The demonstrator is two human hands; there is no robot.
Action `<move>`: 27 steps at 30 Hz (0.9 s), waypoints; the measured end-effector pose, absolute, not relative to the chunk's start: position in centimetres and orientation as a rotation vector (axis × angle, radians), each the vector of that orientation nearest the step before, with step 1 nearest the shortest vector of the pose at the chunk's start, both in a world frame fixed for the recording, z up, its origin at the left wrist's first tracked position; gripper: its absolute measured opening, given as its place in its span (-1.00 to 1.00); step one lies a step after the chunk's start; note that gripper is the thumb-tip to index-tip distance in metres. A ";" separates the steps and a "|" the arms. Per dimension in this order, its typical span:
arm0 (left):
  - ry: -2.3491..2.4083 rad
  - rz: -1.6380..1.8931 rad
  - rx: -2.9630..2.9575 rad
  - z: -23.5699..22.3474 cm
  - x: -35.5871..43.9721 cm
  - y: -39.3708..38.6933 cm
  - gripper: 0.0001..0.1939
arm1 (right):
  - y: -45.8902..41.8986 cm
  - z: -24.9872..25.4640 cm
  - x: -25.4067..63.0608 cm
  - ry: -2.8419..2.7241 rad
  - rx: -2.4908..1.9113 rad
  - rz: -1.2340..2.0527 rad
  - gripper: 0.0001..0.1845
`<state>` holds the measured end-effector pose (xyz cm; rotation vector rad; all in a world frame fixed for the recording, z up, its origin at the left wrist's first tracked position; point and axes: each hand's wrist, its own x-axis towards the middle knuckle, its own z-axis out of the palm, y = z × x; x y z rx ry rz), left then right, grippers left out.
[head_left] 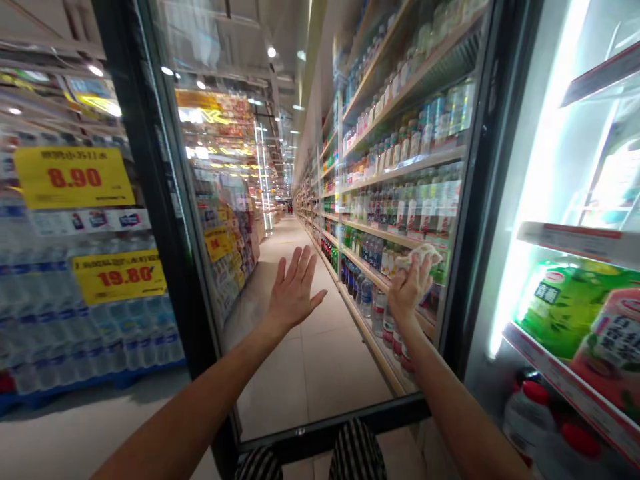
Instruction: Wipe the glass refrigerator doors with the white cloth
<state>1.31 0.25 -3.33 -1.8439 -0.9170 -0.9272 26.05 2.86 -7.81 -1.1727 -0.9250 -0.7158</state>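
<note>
A glass door [310, 360] in a black frame stands upright in front of me, and a store aisle with shelves shows through it. My left hand [294, 287] lies flat toward the glass near its middle, fingers stretched out, holding nothing. Over on the right side of the pane, my right hand [410, 287] is closed on a pale crumpled cloth [424, 257], which is up against the glass. Part of the cloth is hidden by the fingers.
The cooler's lit interior is at the right, with green packs [555, 307] on a shelf and red-capped bottles [530, 410] below. Stacked water bottles [110, 333] with yellow price signs [75, 177] stand left. My striped-clad knees [356, 453] are close to the door's bottom edge.
</note>
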 end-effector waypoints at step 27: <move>-0.911 -0.878 -1.858 -6.4 1.4 0.2 -0.27 | 2.3 -10.3 25.7 -1.073 -1.171 -0.764 -0.49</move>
